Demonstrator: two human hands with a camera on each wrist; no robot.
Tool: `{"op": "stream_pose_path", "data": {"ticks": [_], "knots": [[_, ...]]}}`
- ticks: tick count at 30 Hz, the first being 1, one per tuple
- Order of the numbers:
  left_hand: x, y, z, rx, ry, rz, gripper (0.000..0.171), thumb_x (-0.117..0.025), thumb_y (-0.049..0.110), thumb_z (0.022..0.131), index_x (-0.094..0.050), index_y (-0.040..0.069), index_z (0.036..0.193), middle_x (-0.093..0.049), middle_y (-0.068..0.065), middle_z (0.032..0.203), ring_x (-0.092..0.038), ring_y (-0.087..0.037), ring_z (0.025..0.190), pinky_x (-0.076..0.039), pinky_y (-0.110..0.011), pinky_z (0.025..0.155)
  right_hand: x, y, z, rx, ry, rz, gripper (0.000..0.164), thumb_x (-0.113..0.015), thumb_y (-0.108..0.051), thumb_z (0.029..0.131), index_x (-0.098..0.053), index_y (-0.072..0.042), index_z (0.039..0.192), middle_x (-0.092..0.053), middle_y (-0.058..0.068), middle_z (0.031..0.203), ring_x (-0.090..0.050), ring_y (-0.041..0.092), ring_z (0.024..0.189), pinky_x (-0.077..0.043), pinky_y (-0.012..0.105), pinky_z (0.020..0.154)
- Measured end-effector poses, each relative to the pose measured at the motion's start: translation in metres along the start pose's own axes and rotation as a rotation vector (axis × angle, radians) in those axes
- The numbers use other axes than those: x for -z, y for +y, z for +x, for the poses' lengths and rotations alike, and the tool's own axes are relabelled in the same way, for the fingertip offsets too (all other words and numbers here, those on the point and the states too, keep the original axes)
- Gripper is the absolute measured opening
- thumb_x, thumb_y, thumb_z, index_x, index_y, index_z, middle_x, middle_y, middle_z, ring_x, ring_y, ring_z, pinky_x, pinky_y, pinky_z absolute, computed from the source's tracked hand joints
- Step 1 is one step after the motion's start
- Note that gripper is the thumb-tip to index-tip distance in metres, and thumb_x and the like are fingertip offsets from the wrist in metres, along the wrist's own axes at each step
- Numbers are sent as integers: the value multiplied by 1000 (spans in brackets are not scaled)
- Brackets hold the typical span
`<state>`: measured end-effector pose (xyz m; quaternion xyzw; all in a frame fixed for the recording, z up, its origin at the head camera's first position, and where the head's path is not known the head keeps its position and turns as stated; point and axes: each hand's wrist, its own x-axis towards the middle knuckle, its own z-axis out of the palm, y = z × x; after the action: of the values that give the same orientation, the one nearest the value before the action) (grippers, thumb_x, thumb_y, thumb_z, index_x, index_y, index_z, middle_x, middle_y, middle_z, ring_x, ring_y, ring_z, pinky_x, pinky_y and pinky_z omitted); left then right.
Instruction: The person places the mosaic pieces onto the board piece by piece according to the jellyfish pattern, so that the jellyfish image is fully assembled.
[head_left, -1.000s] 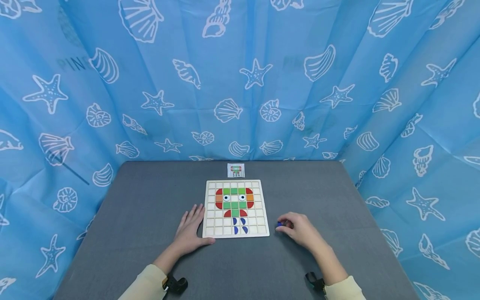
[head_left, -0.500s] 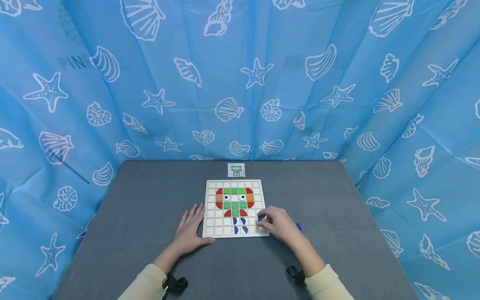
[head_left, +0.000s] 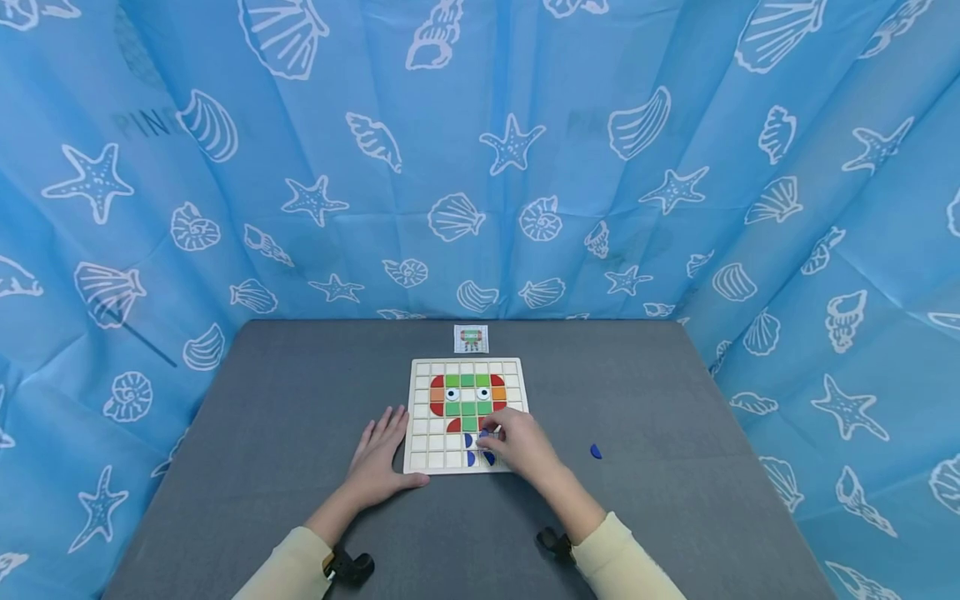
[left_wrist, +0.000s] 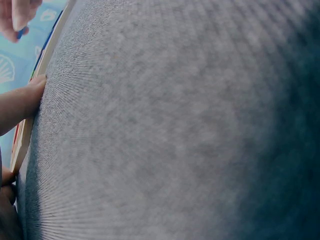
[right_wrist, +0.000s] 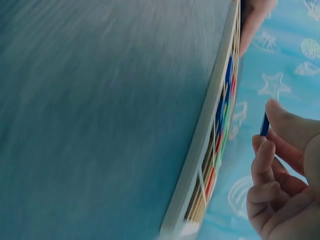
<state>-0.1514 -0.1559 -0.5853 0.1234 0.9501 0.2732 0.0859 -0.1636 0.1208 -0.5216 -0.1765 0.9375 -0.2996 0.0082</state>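
A white gridded board (head_left: pixel 427 450) lies on the table with red, orange, green and blue pieces forming a figure with two round eyes. My left hand (head_left: pixel 378 462) rests at its left side, fingers spread along that edge and thumb at the near edge. Over the lower part of the board, my right hand (head_left: pixel 525 446) pinches a small blue piece (right_wrist: pixel 264 125) between thumb and fingers. The right wrist view shows this piece held above the board. Several blue half-round pieces, such as one blue half-circle (head_left: pixel 471 458), sit in the lower squares; my right hand partly hides this area.
A loose blue half-circle (head_left: pixel 596 451) lies on the grey table (head_left: pixel 300 400) to the right of the board. Behind the board is a small picture card (head_left: pixel 471 338) with a similar figure. A blue shell-patterned curtain (head_left: pixel 390 217) hangs behind the table.
My right hand has moved left from the table beside the board to over its lower squares, carrying the blue piece. A loose blue half-circle is now uncovered on the table. My left hand stays put.
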Motion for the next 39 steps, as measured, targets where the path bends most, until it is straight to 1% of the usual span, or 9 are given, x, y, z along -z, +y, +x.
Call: {"op": "stream_pose_path", "data": {"ticks": [6,11,15,22,26,29,32,36,39], "knots": [[1,-2,0,-27,29,-9,124,-75,74,71,-22,8,162,-19,-10,169,-8,-33,157,-7,-58,123,-19,-18,13,-21,-19,-65,20,-82,-27,86,-78,-13,98,-72,-2,89,-63,10,77,-53,31,69],[0,-2,0,-32,27,-16,123,-75,73,71,-22,8,162,-19,-10,169,-8,-33,157,-7,-58,123,-32,-28,21,-30,-20,-105,18,-84,-27,83,-77,-13,93,-67,-5,81,-57,8,68,-47,28,59],[0,-2,1,-31,33,-21,122,-76,71,72,-22,8,162,-18,-10,169,-8,-33,157,-7,-57,123,-36,-34,26,-44,-17,-100,18,-85,-24,82,-77,-12,91,-64,-5,75,-51,8,62,-42,26,56],[-1,-3,3,-19,15,-7,123,-74,74,72,-21,9,162,-18,-9,169,-8,-32,158,-6,-56,124,-39,-38,30,-101,-59,-104,20,-86,-22,81,-77,-9,93,-67,-2,76,-54,9,64,-46,28,59],[-2,-3,2,-12,5,1,124,-74,74,72,-20,10,162,-18,-9,169,-7,-31,158,-5,-55,124,-39,-38,29,-114,-73,-98,20,-86,-22,81,-77,-9,94,-64,-2,74,-53,10,63,-45,27,57],[-3,-3,2,-12,7,2,124,-74,74,71,-20,10,162,-17,-9,169,-7,-31,158,-5,-55,124,-37,-38,29,-110,-84,-80,21,-86,-21,81,-77,-8,96,-63,-3,74,-52,10,63,-44,27,57],[-3,-2,2,-18,17,2,124,-74,74,71,-21,9,162,-19,-10,169,-8,-32,157,-6,-56,124,-30,-36,27,-109,-68,-67,21,-85,-21,82,-78,-9,97,-66,-2,78,-56,10,67,-46,28,60],[-3,-2,1,-24,26,-2,123,-75,73,72,-21,8,162,-19,-11,169,-9,-33,157,-7,-57,123,-11,-29,21,-120,-5,-56,18,-84,-20,83,-77,-8,95,-69,0,82,-60,13,71,-50,31,64],[-2,-2,1,-17,21,-10,124,-75,73,71,-21,8,162,-18,-10,169,-8,-33,157,-6,-58,123,5,-19,13,-154,36,-45,16,-84,-17,84,-76,-8,95,-69,1,84,-59,13,72,-50,32,64]]}}
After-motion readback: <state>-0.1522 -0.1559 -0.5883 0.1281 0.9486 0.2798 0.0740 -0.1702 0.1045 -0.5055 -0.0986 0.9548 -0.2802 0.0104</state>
